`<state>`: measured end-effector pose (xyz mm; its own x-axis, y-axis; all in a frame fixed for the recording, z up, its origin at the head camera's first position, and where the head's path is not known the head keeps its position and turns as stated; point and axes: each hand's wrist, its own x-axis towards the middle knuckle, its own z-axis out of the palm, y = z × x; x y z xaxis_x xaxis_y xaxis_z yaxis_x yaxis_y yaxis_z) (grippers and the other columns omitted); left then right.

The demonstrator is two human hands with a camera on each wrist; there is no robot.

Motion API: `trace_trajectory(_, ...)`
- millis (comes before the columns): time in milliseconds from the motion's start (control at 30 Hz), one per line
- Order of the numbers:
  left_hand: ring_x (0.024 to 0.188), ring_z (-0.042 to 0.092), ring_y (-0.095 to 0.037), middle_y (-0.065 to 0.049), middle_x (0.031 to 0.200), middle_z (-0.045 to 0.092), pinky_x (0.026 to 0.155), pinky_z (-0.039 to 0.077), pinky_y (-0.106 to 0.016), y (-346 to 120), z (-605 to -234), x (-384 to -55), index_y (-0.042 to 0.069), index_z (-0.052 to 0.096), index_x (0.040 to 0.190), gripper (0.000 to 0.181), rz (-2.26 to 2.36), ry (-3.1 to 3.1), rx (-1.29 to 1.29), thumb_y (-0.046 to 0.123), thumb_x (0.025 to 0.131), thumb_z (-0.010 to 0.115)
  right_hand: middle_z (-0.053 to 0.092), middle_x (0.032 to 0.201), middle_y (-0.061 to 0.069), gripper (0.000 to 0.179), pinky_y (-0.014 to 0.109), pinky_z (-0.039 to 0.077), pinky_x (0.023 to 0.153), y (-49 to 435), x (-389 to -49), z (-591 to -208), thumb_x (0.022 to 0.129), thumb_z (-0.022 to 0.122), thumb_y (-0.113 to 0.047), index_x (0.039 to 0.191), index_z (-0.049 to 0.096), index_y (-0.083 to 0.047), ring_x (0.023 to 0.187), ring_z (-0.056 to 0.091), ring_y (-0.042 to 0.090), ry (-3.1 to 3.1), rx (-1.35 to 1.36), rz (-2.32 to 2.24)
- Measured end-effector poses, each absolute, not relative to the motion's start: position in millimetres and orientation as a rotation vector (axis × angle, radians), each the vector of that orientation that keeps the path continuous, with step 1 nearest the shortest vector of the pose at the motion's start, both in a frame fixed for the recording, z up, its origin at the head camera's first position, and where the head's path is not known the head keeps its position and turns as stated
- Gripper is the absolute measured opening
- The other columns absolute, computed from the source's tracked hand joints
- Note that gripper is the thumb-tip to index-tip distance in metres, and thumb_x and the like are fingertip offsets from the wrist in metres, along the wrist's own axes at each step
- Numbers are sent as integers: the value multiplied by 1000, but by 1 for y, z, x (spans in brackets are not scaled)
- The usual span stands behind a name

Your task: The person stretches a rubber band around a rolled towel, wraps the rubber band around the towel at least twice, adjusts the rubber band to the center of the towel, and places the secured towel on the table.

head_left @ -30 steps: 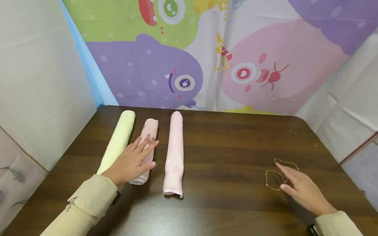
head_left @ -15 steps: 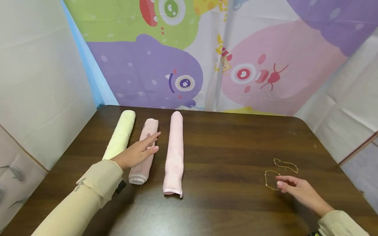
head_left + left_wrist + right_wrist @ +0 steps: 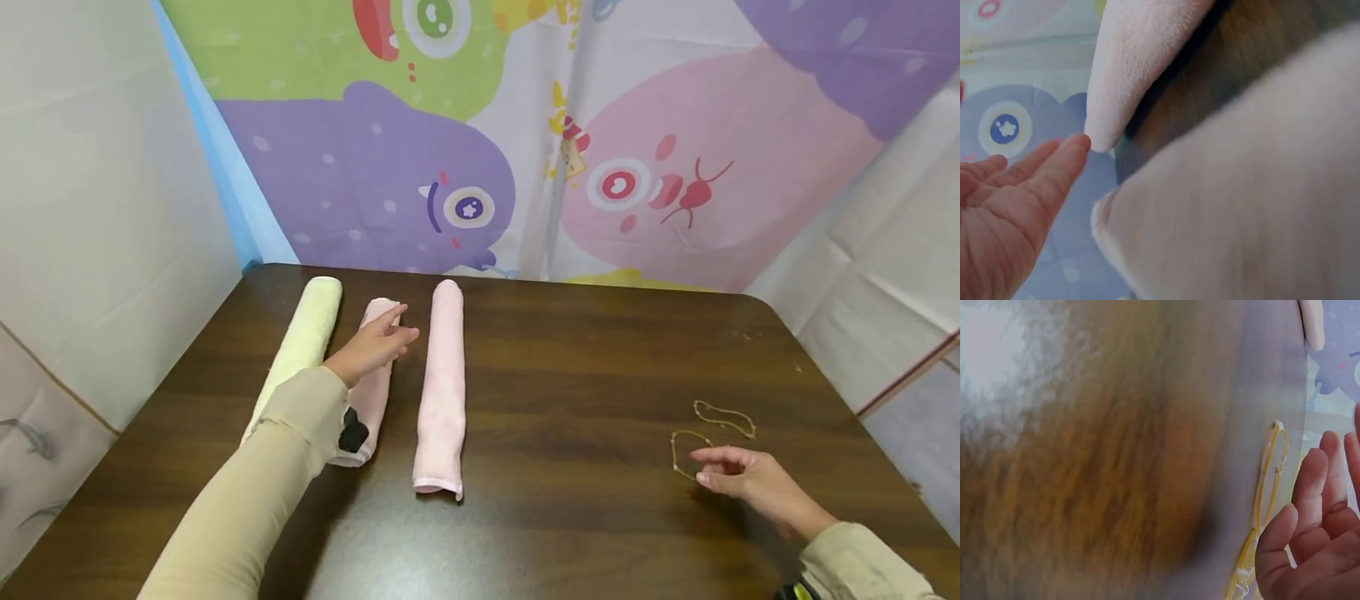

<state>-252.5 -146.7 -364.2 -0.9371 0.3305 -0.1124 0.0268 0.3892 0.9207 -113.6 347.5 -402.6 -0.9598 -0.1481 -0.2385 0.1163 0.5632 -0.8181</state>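
Three rolled towels lie side by side on the left of the table: a yellow one [image 3: 307,333], a short pink one [image 3: 372,396] and a longer pink one [image 3: 442,392]. My left hand [image 3: 371,346] hovers over the short pink roll, fingers extended toward the longer one and holding nothing. In the left wrist view this hand [image 3: 1016,206] shows palm and fingers beside the ends of both pink rolls. On the right, my right hand [image 3: 768,492] is loosely bent beside a thin yellow cord loop [image 3: 673,454], partly covering it. A second cord loop [image 3: 738,413] lies just behind.
The dark wooden table [image 3: 570,467] has rounded far corners. A cartoon-print curtain [image 3: 420,167] hangs right behind its far edge. Pale cloth walls [image 3: 97,167] stand at both sides.
My left hand has lifted off the short pink roll and moved toward its far end. My right hand has drawn back slightly toward me, its fingers more bent, uncovering the cord loops.
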Motion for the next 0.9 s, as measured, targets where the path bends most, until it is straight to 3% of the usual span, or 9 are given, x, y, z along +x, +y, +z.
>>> trace_trajectory(33,126,41,-46,-34,143,32,103,36,-51,-145,-366,-256,-1,7,152,73,1586,2355,281,15,97,52,61,82,-1,46,26,47,66,348,-115,-402,88,68,-12,121,53,16,74,53,7,2513,-7,-1344)
trace_trajectory(167,127,41,-45,-33,145,29,99,40,-54,-138,-372,-267,3,6,153,86,1575,2325,172,5,88,63,64,101,21,45,38,49,78,349,-119,-401,85,71,-18,119,59,10,95,59,32,2541,57,-1214)
trace_trajectory(267,125,43,-44,-31,146,29,95,43,-54,-133,-376,-273,5,5,153,92,1509,2343,106,5,86,67,53,129,29,41,52,45,89,348,-122,-402,85,73,-22,114,64,6,117,44,51,2575,72,-1118)
trace_trajectory(300,124,45,-43,-30,146,30,94,44,-54,-131,-377,-275,6,5,153,92,1495,2345,89,6,86,68,53,128,28,40,53,44,89,348,-123,-403,84,73,-21,113,65,5,117,44,52,2581,69,-1105)
trace_trajectory(567,123,43,-46,-29,147,26,96,41,-56,-116,-384,-292,12,2,154,94,1597,2220,-55,4,86,67,60,116,29,30,48,46,82,349,-126,-406,78,78,-14,100,70,4,103,55,42,2742,18,-940)
trace_trajectory(733,124,40,-46,-29,150,21,94,42,-57,-113,-387,-297,14,2,155,93,1607,2180,-94,4,88,65,65,105,23,25,38,45,74,349,-129,-405,75,79,-13,94,72,3,88,56,25,2784,7,-881)
trace_trajectory(900,126,38,-45,-28,150,21,94,41,-60,-115,-390,-302,18,2,155,90,1618,2116,-117,5,90,63,67,102,20,24,38,46,76,348,-131,-405,75,79,-13,93,72,1,91,58,26,2776,1,-880)
